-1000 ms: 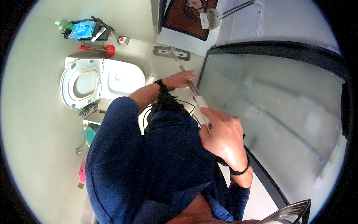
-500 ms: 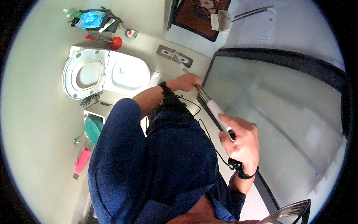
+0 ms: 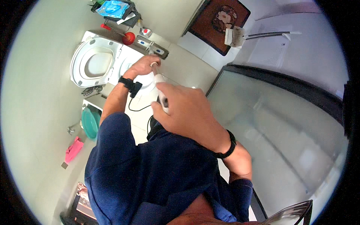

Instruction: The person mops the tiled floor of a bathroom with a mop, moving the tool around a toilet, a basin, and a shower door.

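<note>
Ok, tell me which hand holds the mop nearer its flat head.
The left hand, close beside the mop head; the right hand grips the white handle, clearly farther from that head.

This is a bathroom: a white toilet (image 3: 115,69) stands beneath and left of the left hand (image 3: 145,65), with a red plunger (image 3: 129,38) beyond. Nearer the body, left of both hands, are a tap (image 3: 70,130) and teal basin (image 3: 89,125); a dark-framed frosted glass panel (image 3: 277,127) stands right of the right hand (image 3: 189,110).
</note>
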`<move>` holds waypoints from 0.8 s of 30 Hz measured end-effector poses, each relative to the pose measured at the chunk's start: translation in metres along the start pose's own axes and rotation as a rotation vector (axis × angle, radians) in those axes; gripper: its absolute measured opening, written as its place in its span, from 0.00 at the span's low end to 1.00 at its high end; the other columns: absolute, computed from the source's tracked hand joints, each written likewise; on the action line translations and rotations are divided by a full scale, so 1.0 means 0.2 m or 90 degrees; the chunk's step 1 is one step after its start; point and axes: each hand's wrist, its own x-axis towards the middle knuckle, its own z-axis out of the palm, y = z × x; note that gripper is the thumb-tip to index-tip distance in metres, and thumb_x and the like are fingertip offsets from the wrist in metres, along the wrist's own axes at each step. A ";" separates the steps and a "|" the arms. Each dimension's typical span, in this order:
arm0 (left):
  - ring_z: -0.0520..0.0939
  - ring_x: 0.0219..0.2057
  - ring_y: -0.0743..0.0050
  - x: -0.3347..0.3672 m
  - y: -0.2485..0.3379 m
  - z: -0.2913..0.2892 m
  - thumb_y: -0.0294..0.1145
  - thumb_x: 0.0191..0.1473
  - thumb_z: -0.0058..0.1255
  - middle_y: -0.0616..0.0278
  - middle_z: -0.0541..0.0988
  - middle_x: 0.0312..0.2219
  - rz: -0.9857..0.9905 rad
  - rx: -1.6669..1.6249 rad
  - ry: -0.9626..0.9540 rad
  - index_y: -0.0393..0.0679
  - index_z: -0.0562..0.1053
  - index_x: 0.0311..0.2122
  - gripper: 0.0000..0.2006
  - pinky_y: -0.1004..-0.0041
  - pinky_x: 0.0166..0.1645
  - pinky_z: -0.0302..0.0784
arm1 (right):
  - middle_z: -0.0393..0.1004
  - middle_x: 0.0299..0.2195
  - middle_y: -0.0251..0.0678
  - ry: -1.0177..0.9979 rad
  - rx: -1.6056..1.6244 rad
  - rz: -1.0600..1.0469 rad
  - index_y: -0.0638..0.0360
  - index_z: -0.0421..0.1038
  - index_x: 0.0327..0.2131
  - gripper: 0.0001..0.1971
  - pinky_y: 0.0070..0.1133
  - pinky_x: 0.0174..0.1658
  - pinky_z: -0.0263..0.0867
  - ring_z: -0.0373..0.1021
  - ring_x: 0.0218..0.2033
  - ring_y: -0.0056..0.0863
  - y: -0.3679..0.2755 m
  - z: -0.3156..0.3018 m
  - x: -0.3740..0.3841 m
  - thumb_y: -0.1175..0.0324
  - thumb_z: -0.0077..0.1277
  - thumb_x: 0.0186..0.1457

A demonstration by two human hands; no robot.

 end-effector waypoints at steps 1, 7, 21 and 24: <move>0.75 0.35 0.50 0.01 -0.03 -0.04 0.27 0.45 0.49 0.54 0.74 0.29 0.002 0.012 -0.002 0.41 0.70 0.30 0.05 0.60 0.40 0.72 | 0.74 0.19 0.44 0.003 0.001 -0.001 0.61 0.70 0.30 0.12 0.36 0.27 0.69 0.73 0.21 0.43 0.00 0.01 0.04 0.62 0.51 0.49; 0.75 0.36 0.50 -0.12 -0.09 0.10 0.30 0.46 0.49 0.55 0.72 0.29 -0.118 -0.036 0.156 0.43 0.68 0.31 0.06 0.61 0.41 0.71 | 0.74 0.19 0.44 -0.134 -0.101 -0.052 0.61 0.75 0.32 0.12 0.36 0.30 0.67 0.73 0.23 0.45 -0.06 0.03 0.18 0.65 0.52 0.44; 0.75 0.36 0.50 -0.09 0.12 0.13 0.28 0.46 0.49 0.56 0.72 0.31 -0.096 -0.040 0.071 0.44 0.67 0.32 0.07 0.61 0.42 0.71 | 0.74 0.21 0.43 -0.089 -0.059 -0.006 0.60 0.74 0.37 0.15 0.32 0.28 0.67 0.72 0.23 0.43 -0.09 -0.15 0.05 0.65 0.54 0.44; 0.75 0.39 0.48 -0.10 0.05 0.08 0.25 0.46 0.48 0.56 0.73 0.34 -0.131 -0.033 0.038 0.45 0.69 0.33 0.06 0.58 0.42 0.71 | 0.75 0.24 0.44 -0.061 -0.042 0.013 0.60 0.74 0.39 0.17 0.31 0.28 0.68 0.72 0.23 0.43 -0.05 -0.08 0.04 0.65 0.54 0.44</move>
